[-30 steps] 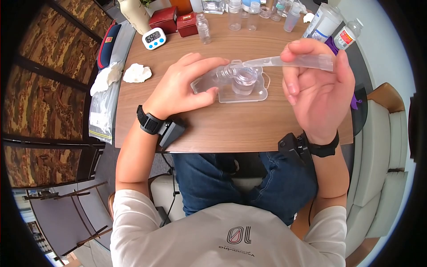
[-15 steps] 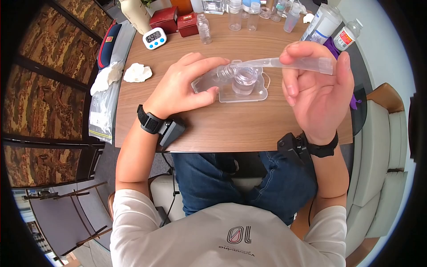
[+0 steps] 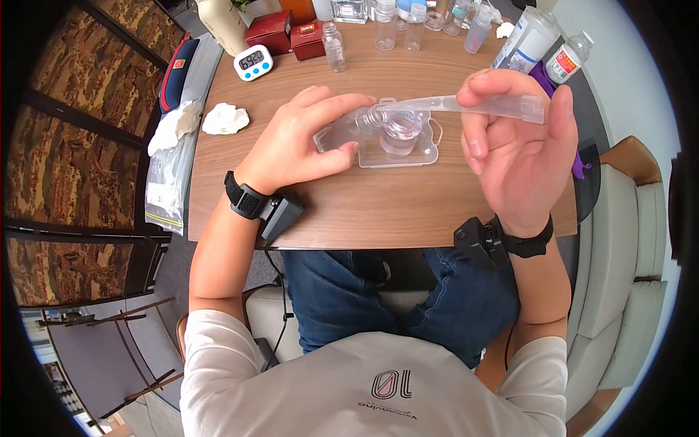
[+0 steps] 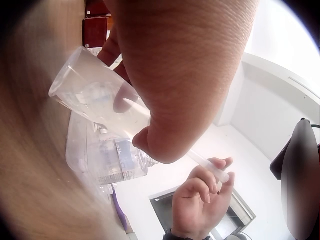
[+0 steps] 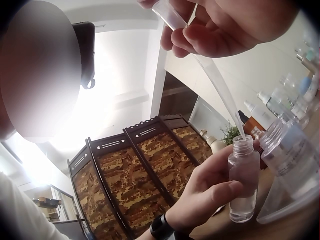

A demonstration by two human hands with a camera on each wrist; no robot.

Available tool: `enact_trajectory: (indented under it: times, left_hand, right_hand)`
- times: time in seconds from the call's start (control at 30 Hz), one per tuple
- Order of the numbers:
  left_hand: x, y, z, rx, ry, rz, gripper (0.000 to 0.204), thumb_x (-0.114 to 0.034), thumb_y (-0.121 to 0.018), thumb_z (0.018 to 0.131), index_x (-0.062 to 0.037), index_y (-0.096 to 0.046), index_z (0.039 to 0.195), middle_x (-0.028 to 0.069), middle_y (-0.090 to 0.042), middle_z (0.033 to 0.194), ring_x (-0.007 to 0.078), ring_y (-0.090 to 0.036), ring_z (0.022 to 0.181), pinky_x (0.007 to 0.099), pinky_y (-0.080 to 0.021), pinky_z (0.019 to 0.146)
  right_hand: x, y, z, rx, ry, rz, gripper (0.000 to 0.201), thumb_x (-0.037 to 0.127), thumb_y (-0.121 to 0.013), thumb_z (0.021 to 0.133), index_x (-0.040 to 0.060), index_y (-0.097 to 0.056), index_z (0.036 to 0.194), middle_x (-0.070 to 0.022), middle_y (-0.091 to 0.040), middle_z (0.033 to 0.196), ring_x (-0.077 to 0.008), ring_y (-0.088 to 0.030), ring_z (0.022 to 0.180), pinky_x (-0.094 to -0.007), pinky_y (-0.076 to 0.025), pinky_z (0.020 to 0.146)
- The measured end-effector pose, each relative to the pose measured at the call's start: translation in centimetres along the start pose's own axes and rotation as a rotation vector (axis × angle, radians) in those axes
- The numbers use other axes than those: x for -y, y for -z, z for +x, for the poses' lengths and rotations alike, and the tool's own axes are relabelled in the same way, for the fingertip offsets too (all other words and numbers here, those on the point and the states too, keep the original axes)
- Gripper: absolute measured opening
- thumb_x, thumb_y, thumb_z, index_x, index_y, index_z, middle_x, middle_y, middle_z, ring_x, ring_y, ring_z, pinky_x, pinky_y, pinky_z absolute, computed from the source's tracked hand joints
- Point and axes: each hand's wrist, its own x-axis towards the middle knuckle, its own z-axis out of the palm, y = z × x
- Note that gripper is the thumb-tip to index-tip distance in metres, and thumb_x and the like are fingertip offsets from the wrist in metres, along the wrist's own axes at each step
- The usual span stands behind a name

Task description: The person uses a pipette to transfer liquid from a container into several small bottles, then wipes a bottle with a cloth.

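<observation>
I had the left hand gripping the bottle and the right hand holding the dropper, its tip at the bottle's mouth! Between the hands a jar stood on a tray; beyond the left, a timer.

The jar sits on the tray right of the held bottle, the timer behind, farther left.
</observation>
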Motion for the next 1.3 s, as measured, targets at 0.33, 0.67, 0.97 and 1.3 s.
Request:
enact_trajectory:
  times: [0.33,0.67,0.97,1.3]
  left_hand:
    - [0.3,-0.2,-0.1,-0.03,-0.035,-0.011,0.051,-0.017,-0.073,0.074,-0.0071,-0.07,0.124,0.0125,-0.065,0.094,0.0257,-0.06,0.081,0.037,-0.052,0.076]
    - [0.1,-0.2,0.0,-0.013,-0.009,-0.01,0.052,-0.015,-0.073,0.073,-0.0077,-0.07,0.124,0.0124,-0.064,0.092,0.026,-0.06,0.081,0.0373,-0.052,0.076]
    - [0.1,-0.2,-0.1,-0.017,-0.017,-0.013,0.052,-0.014,-0.073,0.073,-0.0078,-0.07,0.125,0.0124,-0.063,0.091,0.0261,-0.06,0.081,0.0372,-0.052,0.075]
    - [0.1,-0.2,-0.1,-0.021,-0.023,-0.012,0.052,-0.016,-0.073,0.073,-0.0077,-0.07,0.124,0.0122,-0.063,0.092,0.0261,-0.061,0.082,0.0372,-0.052,0.076]
  right_hand:
    - [0.6,0.7,-0.1,-0.096,0.053,-0.072,0.071,0.052,-0.026,0.11,-0.0059,-0.068,0.108,-0.0131,-0.069,0.09,-0.0086,-0.039,0.053,-0.0225,-0.03,0.051]
    - [-2.4,-0.5,0.8,-0.093,-0.257,-0.209,0.062,0.05,-0.038,0.11,-0.006,-0.061,0.12,-0.0139,-0.065,0.104,-0.0095,-0.057,0.069,-0.023,-0.049,0.054]
    - [-2.9,-0.4,0.9,-0.073,-0.29,-0.184,0.061,0.05,-0.039,0.11,-0.0065,-0.059,0.122,-0.0158,-0.064,0.105,-0.0107,-0.059,0.07,-0.0252,-0.052,0.057]
    - [-2.9,-0.5,0.9,-0.062,-0.286,-0.182,0.061,0.05,-0.038,0.11,-0.0062,-0.059,0.123,-0.0165,-0.063,0.106,-0.011,-0.059,0.071,-0.0257,-0.052,0.059]
